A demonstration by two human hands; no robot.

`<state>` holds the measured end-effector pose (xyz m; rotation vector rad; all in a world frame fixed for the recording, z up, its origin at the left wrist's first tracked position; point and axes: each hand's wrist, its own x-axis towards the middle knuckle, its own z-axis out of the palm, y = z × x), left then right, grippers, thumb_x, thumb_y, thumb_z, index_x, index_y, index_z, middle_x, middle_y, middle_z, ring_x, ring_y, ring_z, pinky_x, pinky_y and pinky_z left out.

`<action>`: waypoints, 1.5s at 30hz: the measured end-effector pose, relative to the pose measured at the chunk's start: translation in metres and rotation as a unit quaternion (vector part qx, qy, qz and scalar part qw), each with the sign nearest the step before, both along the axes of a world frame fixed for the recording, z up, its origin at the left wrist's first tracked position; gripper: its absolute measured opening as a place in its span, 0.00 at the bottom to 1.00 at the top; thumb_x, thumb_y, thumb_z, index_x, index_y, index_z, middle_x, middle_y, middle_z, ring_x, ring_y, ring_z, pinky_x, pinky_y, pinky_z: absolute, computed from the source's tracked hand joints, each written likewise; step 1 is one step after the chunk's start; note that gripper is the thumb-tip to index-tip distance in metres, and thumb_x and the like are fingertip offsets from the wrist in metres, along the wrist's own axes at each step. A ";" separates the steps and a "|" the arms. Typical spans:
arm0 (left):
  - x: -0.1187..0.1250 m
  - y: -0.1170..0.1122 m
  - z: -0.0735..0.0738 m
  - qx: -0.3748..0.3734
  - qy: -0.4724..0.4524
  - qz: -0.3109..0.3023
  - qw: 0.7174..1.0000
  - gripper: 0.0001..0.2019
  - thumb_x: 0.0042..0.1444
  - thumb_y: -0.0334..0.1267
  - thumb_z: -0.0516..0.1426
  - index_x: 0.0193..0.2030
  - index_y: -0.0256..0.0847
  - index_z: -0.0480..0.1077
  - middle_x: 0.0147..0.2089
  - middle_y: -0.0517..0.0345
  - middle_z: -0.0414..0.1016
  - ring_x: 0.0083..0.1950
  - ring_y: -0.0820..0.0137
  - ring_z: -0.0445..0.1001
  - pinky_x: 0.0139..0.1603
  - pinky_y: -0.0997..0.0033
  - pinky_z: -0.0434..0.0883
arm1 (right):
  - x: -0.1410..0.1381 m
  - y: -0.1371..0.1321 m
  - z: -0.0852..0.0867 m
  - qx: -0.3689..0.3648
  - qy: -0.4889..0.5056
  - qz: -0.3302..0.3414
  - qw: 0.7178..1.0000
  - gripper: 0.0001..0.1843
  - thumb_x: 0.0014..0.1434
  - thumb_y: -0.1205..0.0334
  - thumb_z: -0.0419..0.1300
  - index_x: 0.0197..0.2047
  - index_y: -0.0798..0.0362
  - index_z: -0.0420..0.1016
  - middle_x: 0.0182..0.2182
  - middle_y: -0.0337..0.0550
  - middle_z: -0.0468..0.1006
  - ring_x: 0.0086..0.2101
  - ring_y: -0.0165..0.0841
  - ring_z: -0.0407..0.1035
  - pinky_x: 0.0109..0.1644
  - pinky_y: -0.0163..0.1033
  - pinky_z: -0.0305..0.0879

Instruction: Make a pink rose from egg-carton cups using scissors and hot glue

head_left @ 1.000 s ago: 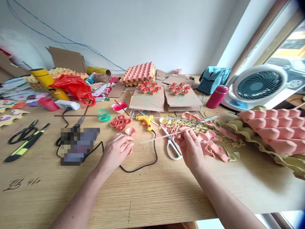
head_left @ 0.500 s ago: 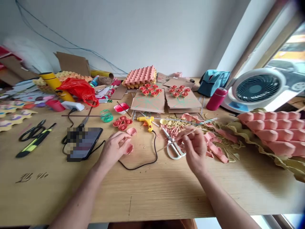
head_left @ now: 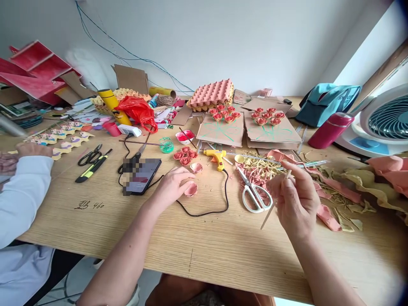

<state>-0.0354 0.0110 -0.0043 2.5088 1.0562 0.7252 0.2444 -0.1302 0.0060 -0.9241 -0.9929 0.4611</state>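
My right hand (head_left: 298,199) is closed in a pinch round a thin wooden stick (head_left: 267,219), which slants down toward the tabletop near the white-handled scissors (head_left: 256,197). On the other side, my left hand (head_left: 172,185) hovers low with its fingers apart, beside a pink petalled cup (head_left: 191,189). Whether its thumb touches that cup I cannot tell. A second pink cup (head_left: 196,168) sits just beyond the fingers. Farther back is a cluster of red-painted paper flowers (head_left: 185,155). A yellow glue gun (head_left: 217,159) lies between my hands, its black cord curving toward me.
Pink and yellow paper scraps (head_left: 255,168) are heaped behind the scissors. Cardboard sheets (head_left: 219,132) carry more red flowers. A phone (head_left: 148,176) and a cutter knife (head_left: 94,168) lie leftward. A co-worker's sleeve (head_left: 25,191) reaches in at the left edge. A fan (head_left: 389,123) stands right.
The view has swung left, bringing a co-worker's arm in. My right hand has shifted rightward, with the stick now pointing down more steeply. My left hand stays by the pink cups.
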 end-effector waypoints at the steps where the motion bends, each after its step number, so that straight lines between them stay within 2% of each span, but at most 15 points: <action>1: 0.001 0.000 -0.001 -0.002 0.014 0.000 1.000 0.08 0.62 0.34 0.57 0.43 0.43 0.79 0.47 0.53 0.79 0.50 0.62 0.76 0.53 0.62 0.70 | 0.000 0.000 -0.001 -0.008 0.003 0.012 1.000 0.16 0.65 0.52 0.62 0.55 0.44 0.76 0.22 0.33 0.67 0.22 0.29 0.62 0.26 0.36 0.60; 5: 0.004 0.000 -0.003 -0.011 0.052 0.004 0.999 0.06 0.59 0.31 0.59 0.38 0.43 0.79 0.44 0.54 0.79 0.50 0.60 0.76 0.52 0.62 0.69 | -0.004 0.001 -0.004 -0.031 -0.001 0.049 0.998 0.16 0.65 0.52 0.62 0.55 0.43 0.76 0.22 0.33 0.66 0.22 0.28 0.60 0.23 0.34 0.57; 11: 0.006 0.002 -0.005 -0.022 0.046 0.016 0.999 0.07 0.57 0.28 0.58 0.31 0.42 0.75 0.38 0.56 0.76 0.44 0.62 0.75 0.46 0.65 0.68 | -0.008 0.002 -0.005 -0.054 -0.021 0.060 0.996 0.15 0.66 0.51 0.62 0.54 0.43 0.78 0.22 0.34 0.65 0.22 0.28 0.58 0.22 0.33 0.55; 19: 0.003 0.007 -0.011 -0.056 -0.017 0.045 0.997 0.05 0.54 0.31 0.57 0.29 0.41 0.73 0.38 0.57 0.77 0.38 0.67 0.75 0.43 0.68 0.69 | -0.007 0.003 -0.008 -0.062 -0.015 0.070 0.996 0.17 0.65 0.51 0.63 0.55 0.46 0.76 0.22 0.33 0.63 0.22 0.28 0.57 0.23 0.33 0.54; 26: 0.001 0.007 -0.007 -0.072 -0.033 0.068 0.995 0.04 0.55 0.34 0.56 0.32 0.42 0.73 0.34 0.59 0.80 0.35 0.67 0.76 0.39 0.70 0.70 | -0.007 0.001 -0.010 -0.064 -0.001 0.091 0.994 0.06 0.67 0.55 0.61 0.44 0.47 0.75 0.22 0.34 0.70 0.20 0.26 0.58 0.22 0.31 0.54; 32: 0.002 0.004 -0.004 -0.048 -0.048 0.088 0.994 0.02 0.56 0.34 0.56 0.34 0.43 0.71 0.36 0.59 0.81 0.35 0.67 0.77 0.41 0.68 0.71 | -0.008 -0.004 -0.008 -0.065 -0.055 0.071 0.994 0.08 0.65 0.53 0.64 0.43 0.48 0.76 0.21 0.34 0.69 0.20 0.28 0.62 0.22 0.33 0.57; 36: 0.011 -0.006 -0.003 -0.064 -0.126 0.059 0.988 0.02 0.58 0.33 0.54 0.37 0.43 0.67 0.37 0.59 0.79 0.37 0.69 0.78 0.40 0.71 0.73 | -0.002 -0.007 -0.016 -0.096 -0.210 0.029 0.972 0.07 0.64 0.59 0.64 0.45 0.47 0.74 0.24 0.36 0.74 0.23 0.29 0.66 0.26 0.34 0.61; 37: 0.016 -0.010 -0.003 -0.090 -0.159 0.052 0.982 0.02 0.58 0.33 0.54 0.37 0.43 0.65 0.37 0.58 0.79 0.36 0.69 0.78 0.37 0.71 0.73 | -0.001 -0.006 -0.018 -0.098 -0.262 0.016 0.960 0.07 0.64 0.61 0.63 0.46 0.47 0.74 0.25 0.36 0.75 0.22 0.29 0.66 0.26 0.35 0.61; 39: 0.028 -0.018 -0.004 -0.194 -0.239 0.024 0.951 0.02 0.59 0.36 0.54 0.36 0.44 0.62 0.36 0.58 0.79 0.33 0.69 0.79 0.31 0.73 0.72 | 0.001 -0.004 -0.019 -0.090 -0.354 -0.001 0.931 0.08 0.66 0.64 0.59 0.48 0.46 0.74 0.29 0.38 0.76 0.23 0.29 0.66 0.28 0.36 0.61; 41: 0.043 -0.028 -0.005 -0.326 -0.304 -0.048 0.894 0.06 0.62 0.40 0.53 0.36 0.45 0.58 0.32 0.60 0.78 0.32 0.68 0.80 0.32 0.70 0.74 | 0.003 -0.001 -0.017 -0.085 -0.411 -0.012 0.907 0.09 0.66 0.66 0.57 0.48 0.46 0.74 0.34 0.41 0.77 0.26 0.31 0.68 0.30 0.37 0.63; 43: 0.060 -0.036 -0.008 -0.431 -0.322 -0.091 0.838 0.08 0.61 0.41 0.55 0.36 0.45 0.58 0.30 0.61 0.77 0.28 0.69 0.80 0.30 0.69 0.75 | 0.004 0.004 -0.014 -0.088 -0.436 -0.021 0.895 0.10 0.67 0.66 0.55 0.47 0.46 0.75 0.38 0.45 0.75 0.31 0.34 0.70 0.33 0.38 0.64; 45: 0.075 -0.042 -0.011 -0.496 -0.298 -0.114 0.808 0.10 0.58 0.41 0.58 0.37 0.45 0.58 0.29 0.60 0.77 0.27 0.68 0.80 0.26 0.71 0.74 | 0.004 0.008 -0.009 -0.092 -0.448 -0.022 0.889 0.10 0.67 0.66 0.54 0.46 0.47 0.75 0.39 0.46 0.73 0.35 0.36 0.70 0.35 0.39 0.65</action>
